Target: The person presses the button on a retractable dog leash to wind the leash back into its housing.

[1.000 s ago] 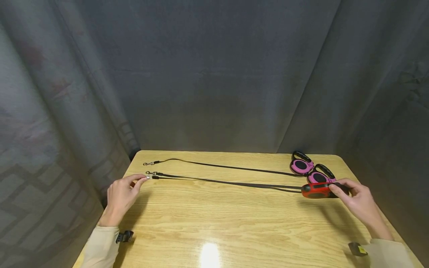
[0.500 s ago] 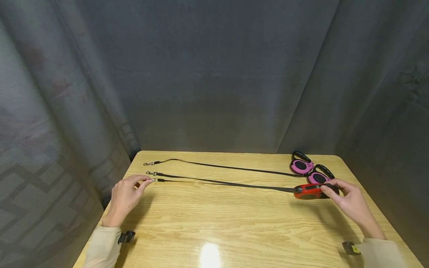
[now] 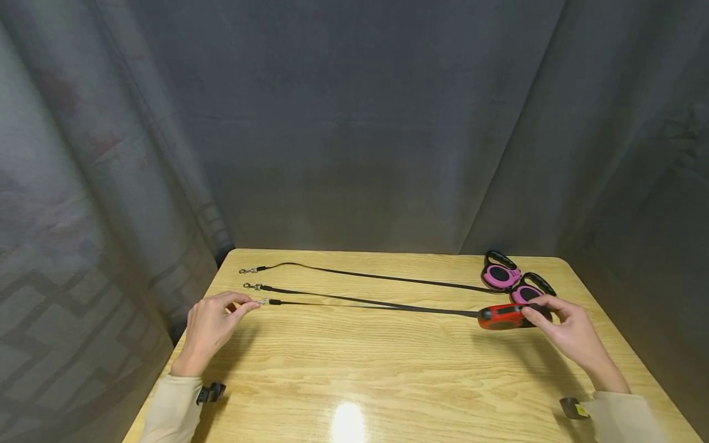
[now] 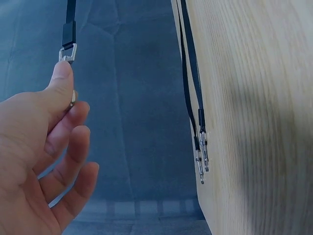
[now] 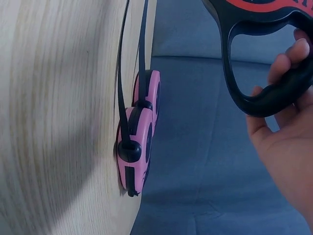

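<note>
My left hand [image 3: 213, 329] pinches the metal clip [image 4: 68, 53] of a retractable dog leash between thumb and forefinger; the other fingers are loosely bent. From that clip a thin black strap [image 3: 343, 306] runs nearly straight across to the red and black leash case [image 3: 501, 317]. My right hand [image 3: 570, 332] holds this case above the table, and in the right wrist view its fingers curl round the black loop handle [image 5: 266, 102]. Close behind it lie two pink leash cases, one farther back [image 3: 500, 275] and one nearer [image 3: 526, 294], partly hidden.
Straps from both pink cases stretch left along the wooden table [image 3: 354, 363]. Their metal clips, a rear one [image 3: 247, 271] and a front one [image 3: 252, 286], lie near the left edge, just beyond my left hand. Grey curtains [image 3: 354, 154] surround the table's back and sides.
My right hand has moved left with the red leash case. My left hand has shifted slightly right and nearer with the clip, so the strap between them is shorter. The pink leashes stay put.
</note>
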The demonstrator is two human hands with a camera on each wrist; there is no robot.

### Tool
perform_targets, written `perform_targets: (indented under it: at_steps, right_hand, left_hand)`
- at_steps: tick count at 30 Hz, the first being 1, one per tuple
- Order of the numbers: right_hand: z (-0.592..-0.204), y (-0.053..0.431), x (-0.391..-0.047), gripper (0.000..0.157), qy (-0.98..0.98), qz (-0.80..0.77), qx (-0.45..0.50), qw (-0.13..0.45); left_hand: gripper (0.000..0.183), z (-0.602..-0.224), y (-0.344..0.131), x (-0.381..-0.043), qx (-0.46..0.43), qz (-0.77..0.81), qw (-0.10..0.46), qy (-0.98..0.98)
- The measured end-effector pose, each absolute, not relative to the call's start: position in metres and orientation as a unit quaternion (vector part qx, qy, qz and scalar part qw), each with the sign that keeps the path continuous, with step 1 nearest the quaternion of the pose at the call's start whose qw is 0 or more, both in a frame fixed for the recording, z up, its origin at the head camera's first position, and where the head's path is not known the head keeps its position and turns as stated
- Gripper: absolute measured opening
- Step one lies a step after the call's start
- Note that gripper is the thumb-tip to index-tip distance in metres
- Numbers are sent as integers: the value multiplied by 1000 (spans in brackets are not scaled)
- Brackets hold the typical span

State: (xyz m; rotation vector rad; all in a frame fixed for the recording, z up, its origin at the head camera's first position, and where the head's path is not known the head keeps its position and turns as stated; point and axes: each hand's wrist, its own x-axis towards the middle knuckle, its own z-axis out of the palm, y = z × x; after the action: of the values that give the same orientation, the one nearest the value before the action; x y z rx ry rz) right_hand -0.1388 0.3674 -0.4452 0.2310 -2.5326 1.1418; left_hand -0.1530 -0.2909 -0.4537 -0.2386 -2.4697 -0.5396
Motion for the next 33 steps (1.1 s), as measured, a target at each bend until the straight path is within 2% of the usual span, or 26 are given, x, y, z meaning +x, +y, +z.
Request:
perform_targets:
  at_steps: [14, 33]
  right_hand:
    - [-442, 361, -141, 7, -898, 397, 86, 171]
    - [-443, 351, -147, 9, -899, 386, 111, 172]
  left_hand:
    - [7, -450, -283, -159, -151, -211, 294, -920]
    - [8, -452, -270, -162, -166, -206, 272, -925]
